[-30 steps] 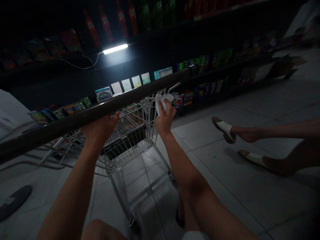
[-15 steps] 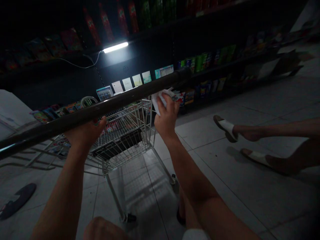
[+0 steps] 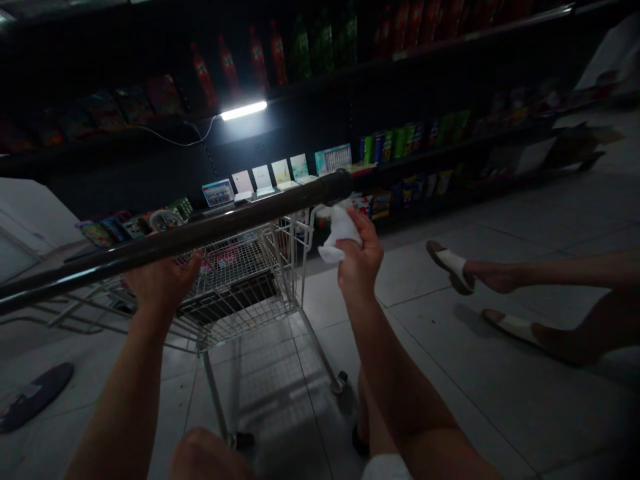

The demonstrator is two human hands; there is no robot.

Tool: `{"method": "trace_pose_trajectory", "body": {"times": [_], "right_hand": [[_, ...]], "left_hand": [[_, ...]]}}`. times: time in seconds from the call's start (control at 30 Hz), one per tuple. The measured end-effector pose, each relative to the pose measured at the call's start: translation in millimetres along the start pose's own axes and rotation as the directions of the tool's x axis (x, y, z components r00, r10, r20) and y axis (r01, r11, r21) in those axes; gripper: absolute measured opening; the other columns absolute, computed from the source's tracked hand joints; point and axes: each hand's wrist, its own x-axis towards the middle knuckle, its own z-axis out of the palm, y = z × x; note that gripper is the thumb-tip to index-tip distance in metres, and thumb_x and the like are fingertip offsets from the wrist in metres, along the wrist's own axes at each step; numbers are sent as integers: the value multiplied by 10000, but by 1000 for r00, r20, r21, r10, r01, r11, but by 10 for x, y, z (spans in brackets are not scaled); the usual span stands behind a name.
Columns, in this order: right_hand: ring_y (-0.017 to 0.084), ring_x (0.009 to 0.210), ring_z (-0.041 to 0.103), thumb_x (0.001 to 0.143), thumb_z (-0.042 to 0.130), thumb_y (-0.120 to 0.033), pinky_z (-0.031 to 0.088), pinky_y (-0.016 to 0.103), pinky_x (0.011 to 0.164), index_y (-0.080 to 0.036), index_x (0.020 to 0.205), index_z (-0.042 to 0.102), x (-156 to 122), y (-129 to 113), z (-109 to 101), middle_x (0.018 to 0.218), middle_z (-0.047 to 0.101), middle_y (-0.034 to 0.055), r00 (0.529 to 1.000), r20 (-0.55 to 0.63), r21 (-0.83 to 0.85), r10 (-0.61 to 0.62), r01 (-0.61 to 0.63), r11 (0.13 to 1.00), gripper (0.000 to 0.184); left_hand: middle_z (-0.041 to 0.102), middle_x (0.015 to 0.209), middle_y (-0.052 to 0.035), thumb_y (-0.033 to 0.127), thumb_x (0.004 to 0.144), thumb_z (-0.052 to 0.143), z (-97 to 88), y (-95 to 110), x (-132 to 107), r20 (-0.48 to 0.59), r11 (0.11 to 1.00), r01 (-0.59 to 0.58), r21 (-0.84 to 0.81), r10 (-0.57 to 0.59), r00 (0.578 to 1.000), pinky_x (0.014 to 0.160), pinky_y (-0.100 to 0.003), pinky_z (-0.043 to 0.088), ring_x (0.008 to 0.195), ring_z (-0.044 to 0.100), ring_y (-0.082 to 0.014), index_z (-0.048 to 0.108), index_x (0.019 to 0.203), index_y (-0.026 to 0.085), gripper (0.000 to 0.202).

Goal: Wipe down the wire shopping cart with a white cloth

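Note:
A shopping cart (image 3: 240, 320) of pale wire stands before me, and its dark handle (image 3: 200, 233) slants across the view. My left hand (image 3: 160, 283) grips the handle from below, thumb sticking out to the right; the handle hides the other fingers. Pinched in my right hand (image 3: 361, 257) is a crumpled white cloth (image 3: 343, 230), perhaps a wipe. That hand is just below and right of the handle's right end, and the cloth hangs close to the cart's corner. Inside the cart basket, small colourful items are too dim to name.
Dark shelves hold red bottles (image 3: 257, 57), green cans (image 3: 399, 143) and several upright cards (image 3: 261, 179). A tube light (image 3: 244, 111) glows above the cards. At right, another person's feet in sandals (image 3: 453, 267) rest on the tiled floor (image 3: 430, 373). A dark shoe (image 3: 37, 400) is at lower left.
My right hand and the cloth have moved right and down, off the handle's underside to beyond its end. My left hand stays at the handle. The view has tilted slightly upward.

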Motion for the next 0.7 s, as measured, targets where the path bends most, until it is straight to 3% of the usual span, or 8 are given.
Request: {"method": "trace_pose_trajectory", "body": {"times": [0.13, 0.23, 0.33, 0.4, 0.47, 0.53, 0.6, 0.7], "right_hand": [[251, 1157, 586, 733, 389, -71, 575, 411, 853, -302, 1506, 368, 306, -82, 149, 1361, 522, 61, 998, -39, -25, -40, 39, 999, 807], [214, 1048, 629, 719, 413, -80, 579, 362, 817, -287, 1449, 462, 270, -171, 257, 1242, 616, 44, 995, 104, 110, 7, -19, 994, 761], [196, 970, 645, 707, 439, -115, 576, 326, 781, -231, 1329, 598, 115, -171, 327, 1106, 682, 35, 952, 297, 199, 75, -138, 970, 652], [204, 936, 656, 688, 453, -134, 571, 316, 755, -186, 1203, 681, 39, -98, 339, 1014, 706, 41, 897, 425, 187, 118, -215, 959, 566], [212, 929, 665, 676, 453, -140, 568, 318, 760, -164, 1096, 720, 21, -29, 330, 966, 713, 49, 865, 480, 170, 146, -255, 952, 499], [213, 974, 661, 688, 439, -132, 567, 335, 804, -175, 1130, 699, 61, -55, 305, 1040, 703, 59, 910, 390, 176, 137, -220, 959, 514], [216, 1061, 640, 725, 424, -119, 563, 369, 865, -215, 1281, 608, 138, -233, 256, 1189, 656, 62, 971, 230, 171, 57, -98, 980, 593], [228, 1215, 573, 794, 434, -118, 532, 433, 982, -290, 1390, 494, 237, -718, 128, 1326, 572, 31, 980, 107, 198, -170, 147, 969, 623]], "left_hand": [[538, 1335, -194, 425, 797, 650, 106, 105, -300, -218, 996, -42, 74, 57, 974, 1102, -630, 261, 1378, 364, -412, 600, 1198, 243, 443], [525, 1360, -186, 396, 787, 656, 209, 329, -411, -301, 976, -215, 24, 212, 930, 1100, -579, 318, 1350, 426, -373, 589, 1212, 245, 457], [597, 1278, -152, 355, 813, 622, 258, 673, -298, -303, 903, -425, -67, 388, 871, 1082, -517, 370, 1242, 541, -314, 569, 1242, 234, 449], [621, 1259, -147, 360, 842, 591, 262, 916, -134, -262, 894, -431, -118, 391, 882, 1059, -491, 395, 1232, 547, -306, 553, 1283, 215, 466], [627, 1275, -145, 402, 873, 551, 268, 1123, 37, -200, 903, -400, -158, 367, 908, 1090, -504, 357, 1266, 524, -309, 541, 1311, 205, 480], [626, 1296, -135, 481, 891, 519, 292, 1266, 167, -140, 919, -354, -173, 333, 932, 1127, -518, 304, 1294, 502, -311, 558, 1297, 217, 485], [646, 1261, -130, 556, 890, 495, 336, 1334, 235, -102, 937, -311, -161, 298, 949, 1122, -529, 300, 1280, 509, -323, 604, 1234, 229, 487], [690, 1122, -140, 588, 879, 477, 414, 1309, 239, -76, 962, -251, -104, 244, 967, 1045, -544, 361, 1184, 559, -351, 660, 1102, 215, 471]]}}
